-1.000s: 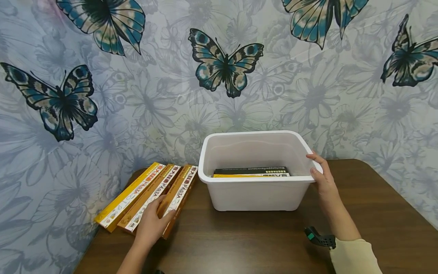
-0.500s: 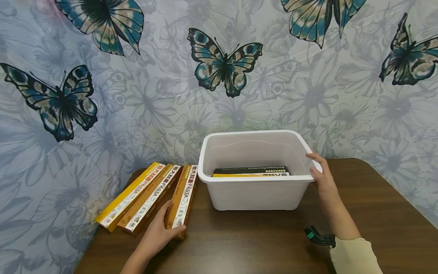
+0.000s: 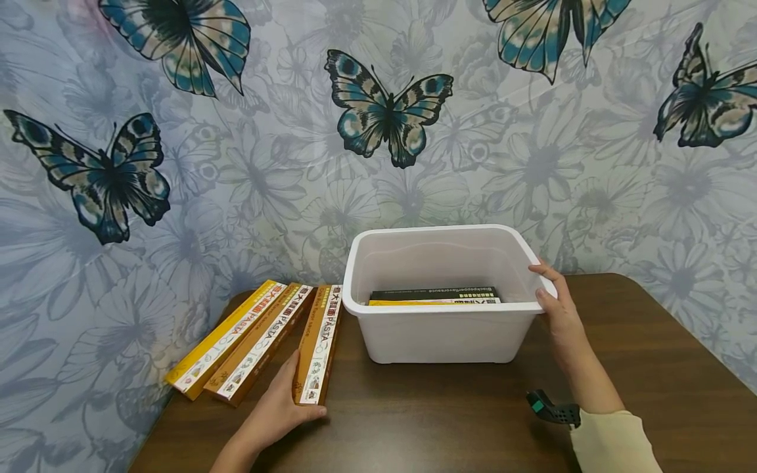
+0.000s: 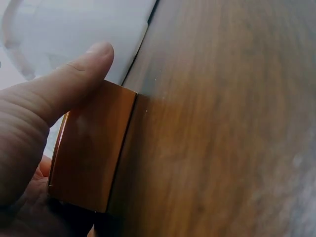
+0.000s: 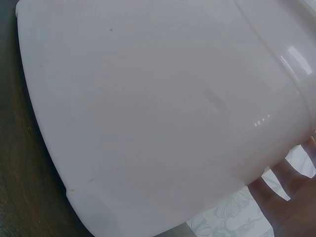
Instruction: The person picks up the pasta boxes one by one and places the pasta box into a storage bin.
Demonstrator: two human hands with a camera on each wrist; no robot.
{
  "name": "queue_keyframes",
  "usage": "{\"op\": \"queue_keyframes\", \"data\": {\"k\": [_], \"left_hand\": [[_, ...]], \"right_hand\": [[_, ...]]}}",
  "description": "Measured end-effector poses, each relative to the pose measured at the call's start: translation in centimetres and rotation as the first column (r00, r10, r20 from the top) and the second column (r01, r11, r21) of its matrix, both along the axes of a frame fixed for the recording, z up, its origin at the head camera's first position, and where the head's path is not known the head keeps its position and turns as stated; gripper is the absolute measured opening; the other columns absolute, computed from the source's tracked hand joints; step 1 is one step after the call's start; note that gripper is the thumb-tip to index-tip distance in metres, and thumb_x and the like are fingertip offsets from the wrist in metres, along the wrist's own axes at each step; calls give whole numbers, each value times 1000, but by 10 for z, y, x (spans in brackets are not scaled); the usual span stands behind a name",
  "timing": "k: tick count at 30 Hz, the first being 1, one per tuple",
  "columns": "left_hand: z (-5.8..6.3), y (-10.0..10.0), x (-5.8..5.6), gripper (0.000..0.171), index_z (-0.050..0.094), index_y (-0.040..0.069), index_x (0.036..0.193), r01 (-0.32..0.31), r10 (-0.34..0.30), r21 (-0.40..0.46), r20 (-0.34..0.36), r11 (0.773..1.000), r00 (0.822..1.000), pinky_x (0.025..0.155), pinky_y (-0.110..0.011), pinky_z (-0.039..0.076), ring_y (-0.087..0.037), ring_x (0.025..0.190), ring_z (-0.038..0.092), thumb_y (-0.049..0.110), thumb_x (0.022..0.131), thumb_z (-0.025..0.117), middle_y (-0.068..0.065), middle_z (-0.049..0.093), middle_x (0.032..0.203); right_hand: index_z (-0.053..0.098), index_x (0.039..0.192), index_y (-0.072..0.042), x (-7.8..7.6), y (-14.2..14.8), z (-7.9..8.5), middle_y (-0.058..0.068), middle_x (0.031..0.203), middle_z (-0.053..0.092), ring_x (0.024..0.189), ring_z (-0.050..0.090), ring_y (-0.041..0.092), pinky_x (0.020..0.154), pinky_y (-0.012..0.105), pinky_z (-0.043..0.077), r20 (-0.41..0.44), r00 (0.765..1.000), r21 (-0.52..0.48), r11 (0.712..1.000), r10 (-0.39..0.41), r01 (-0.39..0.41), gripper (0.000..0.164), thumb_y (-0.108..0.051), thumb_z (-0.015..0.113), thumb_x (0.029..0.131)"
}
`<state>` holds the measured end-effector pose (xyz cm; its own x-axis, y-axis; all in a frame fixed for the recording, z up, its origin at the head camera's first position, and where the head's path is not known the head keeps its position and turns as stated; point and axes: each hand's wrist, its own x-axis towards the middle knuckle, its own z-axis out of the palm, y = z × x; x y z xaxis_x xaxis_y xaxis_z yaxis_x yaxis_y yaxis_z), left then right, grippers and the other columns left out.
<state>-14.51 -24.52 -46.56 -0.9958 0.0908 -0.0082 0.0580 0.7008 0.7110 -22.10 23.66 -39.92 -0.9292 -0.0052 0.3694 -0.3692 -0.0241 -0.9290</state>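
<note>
My left hand holds the near end of a brown pasta box with a white printed strip. In the left wrist view its thumb lies along the top of the box's brown end, with other fingers on the far side. Left of it, a second brown pasta box and a yellow pasta box lie side by side on the table. My right hand grips the right rim of a white plastic bin. A black-and-yellow box shows inside the bin.
The brown wooden table backs onto a wall covering with butterflies and flowers. A black strap with a green patch sits at the right sleeve. The bin's outer wall fills most of the right wrist view.
My left hand has moved right and slightly toward me. The rightmost brown pasta box has swung away from its neighbour, its near end turned right. The right hand and bin have stayed put.
</note>
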Motion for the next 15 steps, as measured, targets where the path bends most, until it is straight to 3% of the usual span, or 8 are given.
{"op": "queue_keyframes", "data": {"k": [4, 8, 15], "left_hand": [[1, 1, 1, 131, 7, -6, 157, -14, 14, -26, 4, 1000, 1000, 112, -57, 33, -45, 145, 31, 44, 68, 89, -31, 19, 161], [1, 3, 1, 128, 11, -8, 156, -45, 44, -55, -19, 997, 999, 107, -55, 40, -42, 137, 42, 44, 69, 89, -32, 27, 157], [1, 0, 1, 107, 25, -9, 152, -143, 137, -104, -60, 984, 989, 96, -52, 48, -35, 119, 56, 35, 75, 85, -28, 45, 140]], "right_hand": [[36, 149, -22, 0, 0, 0, -1, 168, 12, 140, 26, 12, 97, 31, 26, 0, 1000, 7, 1000, -1, 1, 45, -21, 36, 104], [36, 149, -20, 0, 0, 0, -2, 168, 13, 142, 25, 12, 98, 31, 25, -2, 1000, 17, 1000, -6, 6, 45, -22, 36, 104], [36, 149, -20, 1, -1, 1, -3, 167, 15, 142, 25, 11, 98, 29, 27, -2, 1000, 37, 999, -21, 21, 45, -24, 37, 104]]}}
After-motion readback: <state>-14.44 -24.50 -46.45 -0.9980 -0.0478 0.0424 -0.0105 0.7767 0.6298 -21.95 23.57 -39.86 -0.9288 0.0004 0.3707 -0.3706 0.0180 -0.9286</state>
